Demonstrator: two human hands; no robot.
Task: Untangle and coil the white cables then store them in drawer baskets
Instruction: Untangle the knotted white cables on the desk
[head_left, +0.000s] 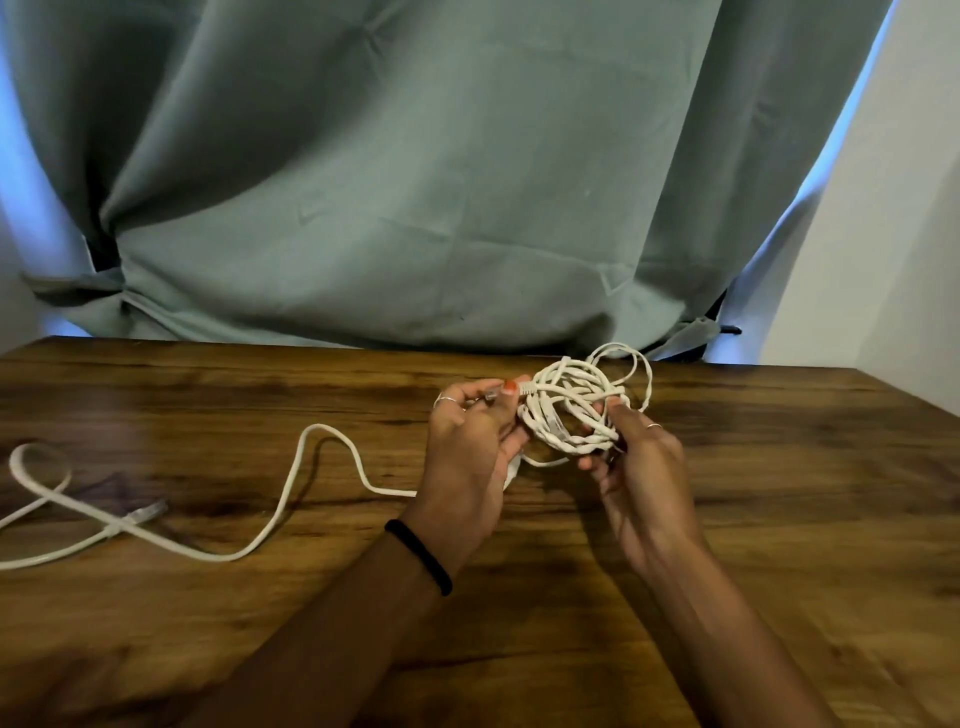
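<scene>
Both hands' fingers (511, 387) are pinching the tangled white cables (571, 410) over a wooden counter (779, 493) fronting a green curtain (415, 182).

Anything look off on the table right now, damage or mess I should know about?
No damage shows. The white cable bundle between the left hand and right hand is a tangled knot, not a neat coil. A loose cable length trails left across the wooden table, crossing itself near a connector.
</scene>
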